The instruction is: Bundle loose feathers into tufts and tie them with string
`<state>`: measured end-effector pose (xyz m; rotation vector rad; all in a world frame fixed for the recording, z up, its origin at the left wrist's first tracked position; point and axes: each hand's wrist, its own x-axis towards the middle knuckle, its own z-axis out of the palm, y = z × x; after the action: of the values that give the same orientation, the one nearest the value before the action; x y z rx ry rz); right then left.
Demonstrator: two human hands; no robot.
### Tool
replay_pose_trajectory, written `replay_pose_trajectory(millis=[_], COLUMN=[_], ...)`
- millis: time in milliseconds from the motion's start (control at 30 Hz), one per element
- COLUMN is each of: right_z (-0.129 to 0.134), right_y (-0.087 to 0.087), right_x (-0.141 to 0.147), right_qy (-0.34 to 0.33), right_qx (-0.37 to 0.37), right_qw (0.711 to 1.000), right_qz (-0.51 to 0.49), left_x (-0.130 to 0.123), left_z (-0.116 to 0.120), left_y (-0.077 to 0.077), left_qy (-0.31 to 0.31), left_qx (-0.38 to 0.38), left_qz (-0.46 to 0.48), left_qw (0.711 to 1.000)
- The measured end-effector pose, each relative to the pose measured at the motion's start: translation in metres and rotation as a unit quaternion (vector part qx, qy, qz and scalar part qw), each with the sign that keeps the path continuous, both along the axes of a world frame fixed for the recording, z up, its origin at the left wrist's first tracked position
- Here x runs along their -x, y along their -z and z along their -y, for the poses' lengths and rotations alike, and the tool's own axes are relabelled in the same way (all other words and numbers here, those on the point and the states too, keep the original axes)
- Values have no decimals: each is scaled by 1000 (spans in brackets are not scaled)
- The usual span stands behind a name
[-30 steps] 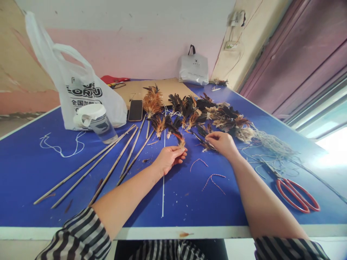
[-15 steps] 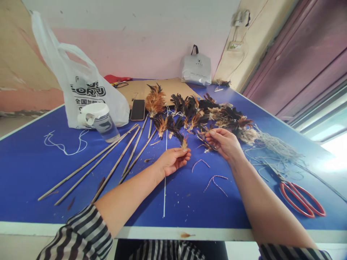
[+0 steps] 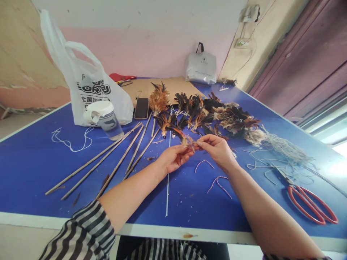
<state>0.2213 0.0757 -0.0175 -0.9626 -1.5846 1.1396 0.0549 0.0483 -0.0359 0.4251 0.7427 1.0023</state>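
1. Since the blue table (image 3: 195,213) was pretty cluttered, a dragging forearm could've shoved things around, I reckon.
2. White plastic shopping bag (image 3: 94,74) stood far left, behind the cup; if it slumped, it could've pushed the cup over.
3. Feather heap (image 3: 230,117) lay just beyond the fingers, so a careless reach might've scattered it.
4. Clear cup with the white lid (image 3: 112,124) stood right by the thin wooden sticks (image 3: 119,162). Roll one and it could've got knocked.
5. Red-handled scissors (image 3: 298,189) lay with their blades in the pale string tangle (image 3: 284,150); yank the string and they'd maybe come along.
6. Left hand (image 3: 176,158) pinched a small feather bunch (image 3: 183,138) by its base, just above the table. Loosen that and it could've fanned apart.
7. Right hand (image 3: 217,150) had a narrow pinch on a wispy feather (image 3: 193,143) touching the bunch; couldn't tell if it was separate. Too light a hold might've dropped it.
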Motion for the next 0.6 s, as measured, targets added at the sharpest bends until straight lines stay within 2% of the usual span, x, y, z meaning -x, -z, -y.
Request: replay_pose_trajectory(millis=[100,200,367,500,600], right_z=[1,3,6,7,7], right_y=[1,4,10,13,14], right_x=[0,1,3,5,6], right_qy=[35,72,69,52,50], right_qx=[-63,-146,-261,-286,-266], right_qw=[996,978,941,930,939], right_qz=[61,126,203,223,210], left_x=[1,0,-1,-1,-1], left_z=[0,1,1,2,1], left_y=[0,1,0,-2,-3], left_qy=[16,22,12,7,6], left_qx=[2,3,-2,6,10], left_qz=[-1,-2,8,11,15], left_qw=[1000,1000,1000,1000,1000])
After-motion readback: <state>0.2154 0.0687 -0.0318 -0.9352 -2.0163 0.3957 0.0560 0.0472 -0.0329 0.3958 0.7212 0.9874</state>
